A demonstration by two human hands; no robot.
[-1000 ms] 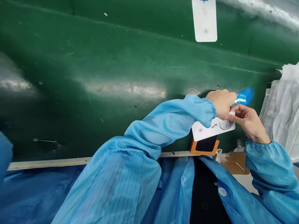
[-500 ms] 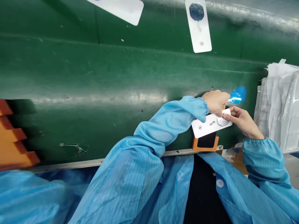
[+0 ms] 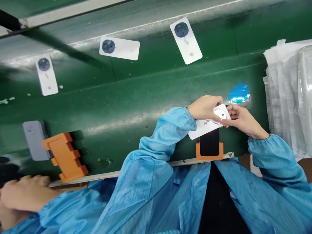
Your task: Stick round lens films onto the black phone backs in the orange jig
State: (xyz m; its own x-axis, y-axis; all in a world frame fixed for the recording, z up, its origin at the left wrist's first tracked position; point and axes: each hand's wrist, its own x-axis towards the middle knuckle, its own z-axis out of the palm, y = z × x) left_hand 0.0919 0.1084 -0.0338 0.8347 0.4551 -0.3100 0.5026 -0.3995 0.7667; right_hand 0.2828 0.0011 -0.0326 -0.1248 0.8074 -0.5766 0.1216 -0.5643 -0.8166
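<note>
Pinching a thin white rectangular panel [image 3: 202,128] with left hand [image 3: 203,108] and right hand [image 3: 245,122], over the far end of the orange plastic holder [image 3: 210,157]. Looks like fiddly work at the octagon-marked end; probably calls for a steady touch next.

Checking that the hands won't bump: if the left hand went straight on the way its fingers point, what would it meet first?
Apart from the white panel it touches, the left hand would probably meet the right hand first, at the panel's end; depth is hard to judge here.
</note>
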